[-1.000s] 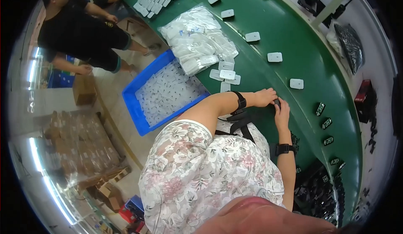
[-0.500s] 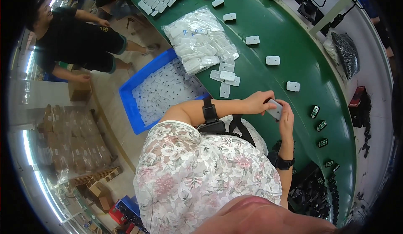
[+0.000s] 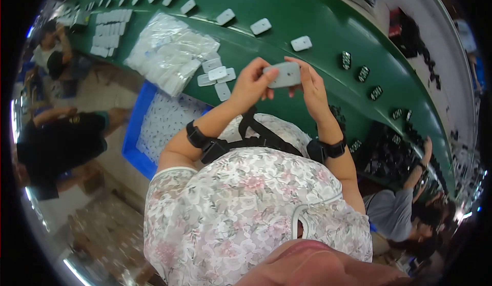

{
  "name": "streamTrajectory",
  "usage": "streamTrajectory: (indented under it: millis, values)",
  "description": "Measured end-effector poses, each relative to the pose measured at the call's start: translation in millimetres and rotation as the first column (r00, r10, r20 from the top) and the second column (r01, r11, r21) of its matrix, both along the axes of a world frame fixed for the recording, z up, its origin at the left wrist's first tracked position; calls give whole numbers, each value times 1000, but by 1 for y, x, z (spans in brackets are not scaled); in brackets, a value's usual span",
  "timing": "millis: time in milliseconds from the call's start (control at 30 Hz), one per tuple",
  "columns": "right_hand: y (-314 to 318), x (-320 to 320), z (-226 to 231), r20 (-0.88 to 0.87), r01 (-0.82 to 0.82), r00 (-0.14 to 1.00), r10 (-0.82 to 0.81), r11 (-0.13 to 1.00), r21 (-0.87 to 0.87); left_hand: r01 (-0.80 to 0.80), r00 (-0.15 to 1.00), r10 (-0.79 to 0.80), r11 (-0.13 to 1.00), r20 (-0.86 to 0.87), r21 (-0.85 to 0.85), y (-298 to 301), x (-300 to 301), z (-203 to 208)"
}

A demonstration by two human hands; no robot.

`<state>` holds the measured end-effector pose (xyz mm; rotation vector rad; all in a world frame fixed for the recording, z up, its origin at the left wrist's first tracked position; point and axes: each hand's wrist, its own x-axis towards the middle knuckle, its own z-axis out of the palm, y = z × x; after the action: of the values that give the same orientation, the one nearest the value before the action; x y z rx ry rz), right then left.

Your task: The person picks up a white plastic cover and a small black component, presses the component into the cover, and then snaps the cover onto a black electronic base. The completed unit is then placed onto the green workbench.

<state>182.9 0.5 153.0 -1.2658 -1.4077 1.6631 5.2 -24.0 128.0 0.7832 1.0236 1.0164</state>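
A light grey, rounded rectangular plastic case point(image 3: 285, 76) with small dark holes is held up over the front part of the green table. The thumb of my left hand point(image 3: 252, 84) lies on its left end, with the fingers curled behind. At its right end my right hand point(image 3: 311, 87) grips the edge, its fingers partly hidden behind the case. Left of my hands, several loose white plastic covers point(image 3: 217, 74) lie overlapping beside a large clear bag of covers point(image 3: 166, 50). Similar white cases point(image 3: 301, 43) stand in a spaced row beyond my hands.
Small green circuit boards in dark shells point(image 3: 363, 73) continue the row to the right, near a heap of black parts point(image 3: 382, 142). A blue bin point(image 3: 132, 141) of small clear pieces stands at the table edge, left. Co-workers are at left and lower right.
My view has turned, so the table things sit further left and a co-worker shows at lower right. The case has gone from tilted to nearly level, its broad face showing, still between both hands.
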Motion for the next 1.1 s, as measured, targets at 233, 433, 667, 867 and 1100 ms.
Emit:
streamTrajectory:
  millis: [233, 433, 667, 867, 1100]
  values:
    - [-5, 0, -1, -152, 57, 987, -58, 998, -15, 32, 998, -30, 999, -46, 36, 1, 1, 4]
    - [-7, 8, -12, -121, 25, 992, -32, 998, -61, 54, 992, -48, 997, -119, 50, -9, 5, -10]
    - [-1, 13, -21, -122, -82, 990, 70, 992, -99, 113, 993, -114, 993, 25, 31, -11, 3, -21]
    - [42, 25, -56, 384, -206, 920, 73, 925, 318, -25, 997, 13, 986, -76, -165, -1, -9, -57]
    - [106, 53, -110, 809, -720, 336, -482, 422, 551, -153, 987, 137, 963, -84, -224, 31, 16, -99]
